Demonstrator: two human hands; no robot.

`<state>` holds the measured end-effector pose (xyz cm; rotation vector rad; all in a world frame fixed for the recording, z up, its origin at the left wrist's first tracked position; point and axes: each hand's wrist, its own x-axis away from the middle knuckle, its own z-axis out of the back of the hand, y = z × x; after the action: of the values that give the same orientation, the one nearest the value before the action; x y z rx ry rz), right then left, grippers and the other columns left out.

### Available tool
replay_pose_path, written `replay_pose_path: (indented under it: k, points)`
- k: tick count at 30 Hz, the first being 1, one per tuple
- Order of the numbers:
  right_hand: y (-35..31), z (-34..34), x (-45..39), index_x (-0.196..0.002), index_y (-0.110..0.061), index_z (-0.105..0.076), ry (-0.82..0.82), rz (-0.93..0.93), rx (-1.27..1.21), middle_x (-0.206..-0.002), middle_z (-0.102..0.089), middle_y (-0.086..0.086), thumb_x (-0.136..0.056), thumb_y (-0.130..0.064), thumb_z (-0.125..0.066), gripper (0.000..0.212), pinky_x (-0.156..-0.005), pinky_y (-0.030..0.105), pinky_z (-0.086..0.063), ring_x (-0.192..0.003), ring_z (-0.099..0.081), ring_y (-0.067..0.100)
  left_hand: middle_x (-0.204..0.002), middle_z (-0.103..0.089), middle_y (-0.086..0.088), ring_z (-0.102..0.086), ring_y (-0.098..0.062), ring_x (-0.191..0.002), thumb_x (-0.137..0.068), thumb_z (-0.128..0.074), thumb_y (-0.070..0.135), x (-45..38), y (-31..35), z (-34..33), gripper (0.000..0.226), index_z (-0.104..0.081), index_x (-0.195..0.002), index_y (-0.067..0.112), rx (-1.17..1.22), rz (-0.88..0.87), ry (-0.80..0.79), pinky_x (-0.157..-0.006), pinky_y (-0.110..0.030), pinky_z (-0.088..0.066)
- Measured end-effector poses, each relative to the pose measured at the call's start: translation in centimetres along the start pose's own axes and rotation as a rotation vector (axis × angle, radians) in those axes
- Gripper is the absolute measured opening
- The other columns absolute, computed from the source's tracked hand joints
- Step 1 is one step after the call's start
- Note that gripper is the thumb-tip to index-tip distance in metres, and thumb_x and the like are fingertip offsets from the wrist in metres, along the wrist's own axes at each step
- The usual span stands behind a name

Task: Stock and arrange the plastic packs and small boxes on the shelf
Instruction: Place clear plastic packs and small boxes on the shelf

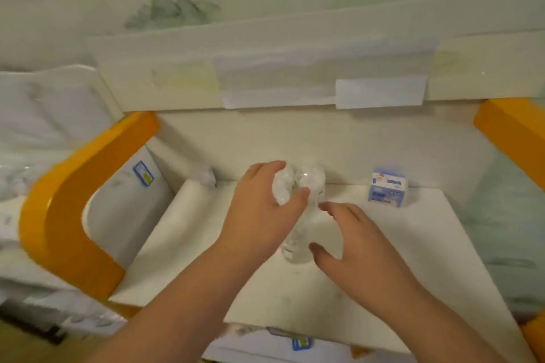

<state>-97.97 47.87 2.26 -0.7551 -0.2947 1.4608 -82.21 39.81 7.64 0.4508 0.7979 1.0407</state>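
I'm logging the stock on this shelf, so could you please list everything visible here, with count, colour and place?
clear plastic pack: one, transparent, mid-shelf, long and upright-looking; contents unclear.
small box: one, blue and white, standing at the back right of the shelf, apart from the pack.
crumpled white item: one, back left corner; too blurred to identify.
shelf: one, white board.
orange side brackets: two, orange, left and right ends of the shelf.
price labels: two, blue and yellow, one on the left panel, one on the front edge below.
paper strips: white, on the ledge above.
left hand: grips the pack's top.
right hand: fingers spread beside the lower pack; contact unclear.
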Motion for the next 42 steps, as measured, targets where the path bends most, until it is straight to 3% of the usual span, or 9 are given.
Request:
replay_pose_path:
  k: [4, 11, 14, 18, 21, 24, 29, 33, 42]
  points:
    - [-4.9, -2.4, -0.9, -0.136, -0.041, -0.043, -0.011, 0.08, -0.021, -0.129, -0.042, -0.025, -0.074, -0.058, -0.051, 0.066, -0.095, 0.017, -0.035, -0.122, -0.044, -0.001, -0.131, -0.047, 0.013, -0.042, -0.01, -0.125, -0.081, -0.064, 0.052, 3.2, -6.1, 7.8, 0.059, -0.051, -0.134, 0.027, -0.239, 0.034, 0.118, -0.103, -0.025, -0.034]
    - [-16.8, -10.8, 0.7, -0.135, -0.054, -0.031, -0.138, 0.208, 0.002, -0.127, -0.033, -0.036, -0.082, -0.057, -0.058, 0.059, -0.081, 0.005, -0.033, -0.113, -0.036, -0.014, -0.13, -0.034, 0.026, -0.035, -0.005, -0.127, -0.08, -0.057, 0.058, 12.9, -14.1, 19.0, 0.066, -0.044, -0.139, 0.033, -0.332, 0.059, 0.13, -0.101, -0.021, -0.033]
    - [-22.5, -15.1, 2.1, -0.135, -0.054, -0.033, -0.208, 0.269, -0.012, -0.122, -0.031, -0.041, -0.08, -0.062, -0.054, 0.06, -0.09, 0.008, -0.031, -0.113, -0.036, -0.014, -0.127, -0.027, 0.035, -0.031, 0.003, -0.126, -0.078, -0.049, 0.068, 17.2, -17.7, 23.6, 0.065, -0.039, -0.138, 0.044, -0.277, 0.131, 0.158, -0.097, -0.025, -0.045]
    - [-29.1, -20.5, 3.7, -0.135, -0.053, -0.035, -0.222, 0.319, -0.025, -0.121, -0.034, -0.039, -0.082, -0.058, -0.061, 0.06, -0.092, 0.01, -0.03, -0.113, -0.038, -0.014, -0.135, -0.03, 0.03, -0.029, 0.002, -0.13, -0.08, -0.05, 0.07, 22.0, -23.0, 30.4, 0.065, -0.035, -0.139, 0.047, -0.283, 0.269, 0.21, -0.102, -0.027, -0.04]
    - [-33.3, -23.8, 4.4, -0.137, -0.044, -0.039, -0.241, 0.345, -0.05, -0.129, -0.041, -0.027, -0.083, -0.049, -0.066, 0.061, -0.1, 0.019, -0.038, -0.12, -0.042, -0.006, -0.121, -0.022, 0.039, -0.027, 0.007, -0.124, -0.081, -0.05, 0.068, 24.7, -25.9, 34.9, 0.062, -0.031, -0.137, 0.05, -0.298, 0.298, 0.205, -0.099, -0.03, -0.045]
    - [-36.7, -26.6, 4.8, -0.14, -0.041, -0.039, -0.261, 0.368, -0.037, -0.13, -0.04, -0.027, -0.084, -0.047, -0.066, 0.062, -0.103, 0.019, -0.035, -0.123, -0.04, -0.005, -0.119, -0.02, 0.042, -0.018, 0.013, -0.121, -0.08, -0.05, 0.069, 26.4, -28.3, 38.0, 0.064, -0.032, -0.138, 0.049, -0.313, 0.315, 0.225, -0.099, -0.023, -0.036]
    - [-39.1, -30.2, 4.0, -0.139, -0.047, -0.035, -0.282, 0.384, -0.005, -0.125, -0.034, -0.034, -0.084, -0.053, -0.061, 0.061, -0.093, 0.011, -0.031, -0.116, -0.035, -0.013, -0.126, -0.025, 0.038, -0.017, 0.015, -0.121, -0.082, -0.051, 0.066, 26.3, -32.2, 40.4, 0.063, -0.035, -0.139, 0.046, -0.313, 0.334, 0.242, -0.099, -0.02, -0.029]
    - [-39.3, -32.6, 1.7, -0.138, -0.048, -0.035, -0.264, 0.348, -0.019, -0.125, -0.038, -0.034, -0.083, -0.055, -0.06, 0.061, -0.098, 0.015, -0.035, -0.119, -0.039, -0.01, -0.122, -0.021, 0.039, -0.015, 0.017, -0.118, -0.085, -0.054, 0.062, 24.0, -35.0, 40.8, 0.062, -0.035, -0.141, 0.044, -0.325, 0.314, 0.222, -0.098, -0.018, -0.029]
    - [-41.3, -40.5, -10.5, -0.136, -0.043, -0.041, -0.201, 0.239, -0.116, -0.124, -0.035, -0.03, -0.085, -0.048, -0.062, 0.056, -0.087, 0.011, -0.033, -0.12, -0.041, -0.003, -0.137, -0.028, 0.03, -0.026, 0.003, -0.132, -0.085, -0.051, 0.063, 12.9, -42.4, 43.9, 0.059, -0.035, -0.139, 0.046, -0.419, 0.25, 0.175, -0.101, -0.022, -0.033]
